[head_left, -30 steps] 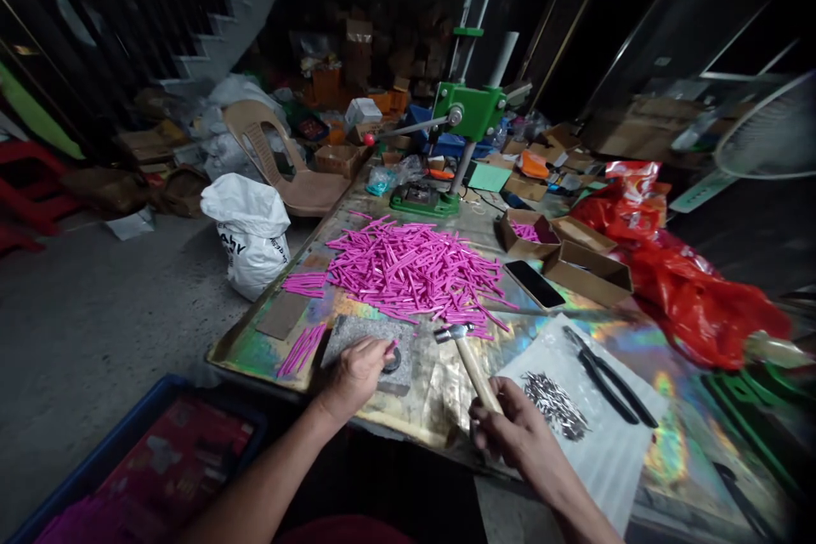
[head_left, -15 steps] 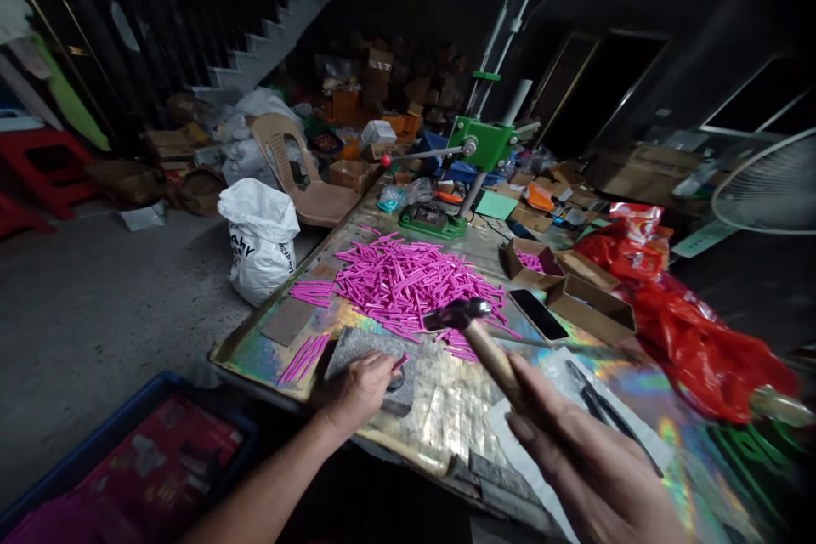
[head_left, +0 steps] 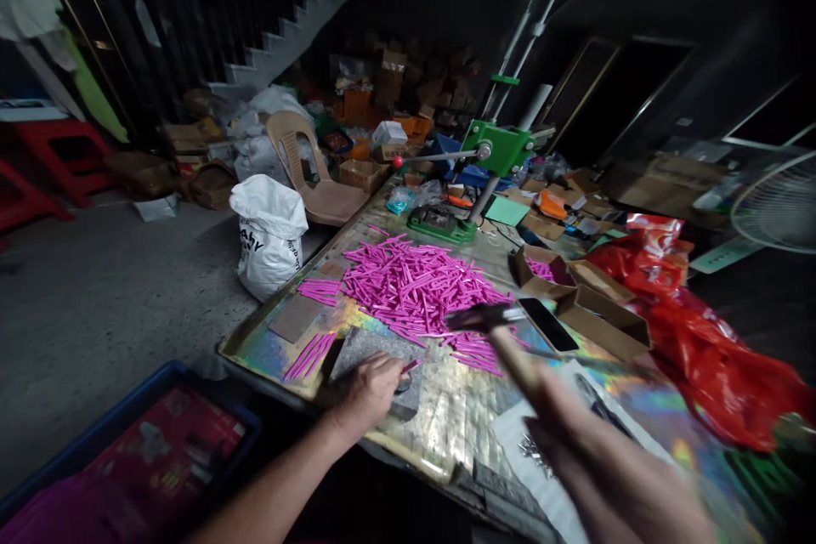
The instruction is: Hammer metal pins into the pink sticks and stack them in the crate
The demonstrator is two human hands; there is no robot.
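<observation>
My left hand (head_left: 366, 389) rests on a grey stone block (head_left: 376, 353) near the table's front edge, pinching a pink stick (head_left: 411, 366) over a small dark ring. My right hand (head_left: 574, 429) is blurred by motion and grips the wooden handle of a hammer (head_left: 488, 321), whose metal head hangs above the table, right of the block. A big heap of pink sticks (head_left: 417, 285) lies behind the block. Small bundles of pink sticks (head_left: 307, 354) lie left of it.
A green lever press (head_left: 490, 161) stands at the table's far end. Cardboard boxes (head_left: 603, 314), a phone (head_left: 548, 325), pliers and a white sheet with metal pins (head_left: 532, 446) lie right. Red plastic bags (head_left: 707, 357) fill the right side. A white sack (head_left: 271, 229) and a chair stand left.
My right hand has lifted the hammer from the table and swung it up; it now blurs. The view has shifted left and up. My left hand keeps its place on the block.
</observation>
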